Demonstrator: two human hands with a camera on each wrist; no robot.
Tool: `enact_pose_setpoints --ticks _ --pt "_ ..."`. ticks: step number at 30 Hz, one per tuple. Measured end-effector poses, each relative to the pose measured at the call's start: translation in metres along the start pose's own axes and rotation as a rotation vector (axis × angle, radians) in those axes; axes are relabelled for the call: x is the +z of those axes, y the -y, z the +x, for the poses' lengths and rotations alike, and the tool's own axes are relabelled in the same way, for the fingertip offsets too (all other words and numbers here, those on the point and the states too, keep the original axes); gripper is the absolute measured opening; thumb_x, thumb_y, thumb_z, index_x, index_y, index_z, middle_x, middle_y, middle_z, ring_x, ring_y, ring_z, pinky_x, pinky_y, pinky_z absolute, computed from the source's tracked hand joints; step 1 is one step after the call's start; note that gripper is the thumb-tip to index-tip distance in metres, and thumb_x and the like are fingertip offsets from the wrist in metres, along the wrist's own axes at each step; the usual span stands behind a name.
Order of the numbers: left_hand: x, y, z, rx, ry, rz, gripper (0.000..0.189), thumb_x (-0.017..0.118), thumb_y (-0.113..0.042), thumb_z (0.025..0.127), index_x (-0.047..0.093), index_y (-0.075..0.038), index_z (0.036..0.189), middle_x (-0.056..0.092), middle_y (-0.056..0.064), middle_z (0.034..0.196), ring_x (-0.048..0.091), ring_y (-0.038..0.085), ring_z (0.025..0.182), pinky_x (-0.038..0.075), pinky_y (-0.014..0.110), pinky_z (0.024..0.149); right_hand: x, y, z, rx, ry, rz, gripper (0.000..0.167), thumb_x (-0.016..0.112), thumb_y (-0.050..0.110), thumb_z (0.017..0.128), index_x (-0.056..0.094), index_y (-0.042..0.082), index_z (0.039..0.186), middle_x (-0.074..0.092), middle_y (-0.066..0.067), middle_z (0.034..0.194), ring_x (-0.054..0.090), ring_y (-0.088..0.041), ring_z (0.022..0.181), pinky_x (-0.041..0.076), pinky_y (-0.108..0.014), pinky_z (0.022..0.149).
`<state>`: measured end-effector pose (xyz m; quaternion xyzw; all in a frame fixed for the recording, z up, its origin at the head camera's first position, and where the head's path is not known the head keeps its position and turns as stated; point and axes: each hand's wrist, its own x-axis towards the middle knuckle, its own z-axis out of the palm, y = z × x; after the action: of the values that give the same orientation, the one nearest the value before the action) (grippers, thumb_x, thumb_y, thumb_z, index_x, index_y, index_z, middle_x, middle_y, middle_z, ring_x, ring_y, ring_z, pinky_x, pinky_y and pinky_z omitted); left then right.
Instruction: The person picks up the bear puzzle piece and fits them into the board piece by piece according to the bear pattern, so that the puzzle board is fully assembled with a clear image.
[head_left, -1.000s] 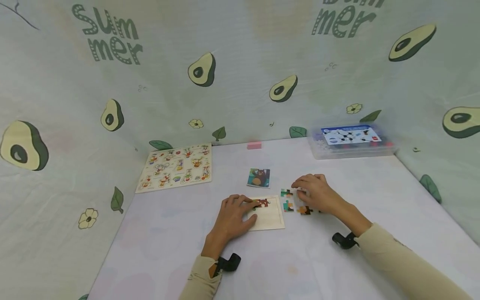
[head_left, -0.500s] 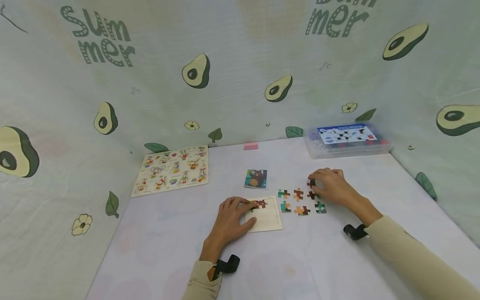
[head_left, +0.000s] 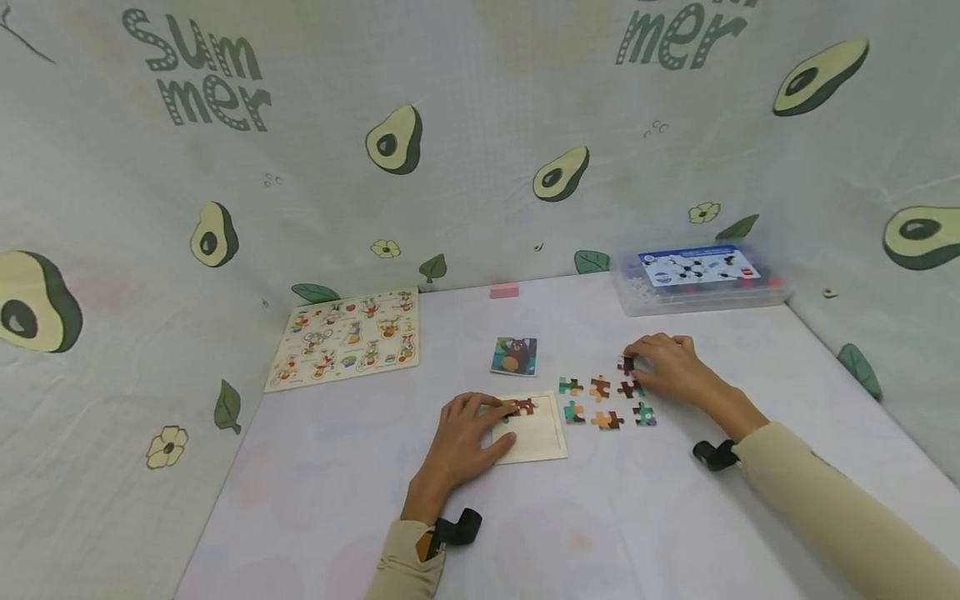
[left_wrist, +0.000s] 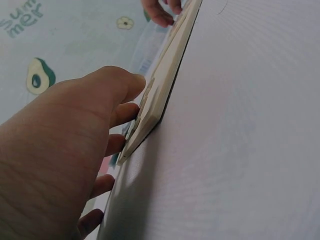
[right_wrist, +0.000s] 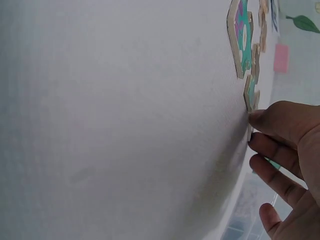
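Observation:
My left hand (head_left: 462, 442) rests over the left side of a small wooden puzzle tray (head_left: 538, 446), its fingers relaxed. Two or so joined brown pieces (head_left: 525, 407) lie in the tray's upper part, partly hidden by those fingertips. At the far right corner of the loose pieces, my right hand (head_left: 671, 367) pinches a dark puzzle piece (head_left: 626, 364) between thumb and fingers. The right wrist view shows that piece (right_wrist: 249, 133) edge-on, low at the table surface. Several other jigsaw pieces (head_left: 607, 420) lie in rows between the tray and the right hand.
A bear picture card (head_left: 514, 357) lies behind the tray. Farther back are a pink block (head_left: 504, 290), a wooden picture board (head_left: 348, 340) at left and a clear plastic box (head_left: 697, 282) at right. An avocado-print cloth (head_left: 465, 125) hangs behind the table.
My right hand has moved right and away from me, from above the middle pieces to the dark piece at the far corner, uncovering the pieces. The left hand stays on the tray.

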<state>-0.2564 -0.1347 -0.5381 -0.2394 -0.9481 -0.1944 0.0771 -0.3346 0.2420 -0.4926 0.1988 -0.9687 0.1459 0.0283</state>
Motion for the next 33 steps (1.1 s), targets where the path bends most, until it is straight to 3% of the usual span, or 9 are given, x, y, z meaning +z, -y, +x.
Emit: enact_pose_setpoints --ticks 19,33 --pt "-0.002 0.000 0.000 0.009 -0.013 -0.019 0.045 0.058 -0.052 0.097 0.063 -0.033 0.137 0.055 -0.005 0.129 0.041 0.024 0.130 0.030 0.050 0.109 -0.006 0.001 0.006 -0.068 -0.025 -0.067 0.031 0.076 0.015 0.084 0.071 0.002 0.112 0.067 -0.015 0.112 0.056 -0.038 0.110 0.027 -0.065 0.097" --pt "-0.001 0.001 0.000 -0.006 0.016 -0.003 0.046 0.055 -0.053 0.098 0.061 -0.034 0.139 0.053 -0.006 0.131 0.038 0.024 0.132 0.027 0.050 0.111 -0.015 0.021 0.004 -0.131 -0.082 -0.010 0.030 0.077 0.014 0.083 0.072 0.002 0.110 0.068 -0.014 0.110 0.057 -0.036 0.109 0.026 -0.064 0.098"
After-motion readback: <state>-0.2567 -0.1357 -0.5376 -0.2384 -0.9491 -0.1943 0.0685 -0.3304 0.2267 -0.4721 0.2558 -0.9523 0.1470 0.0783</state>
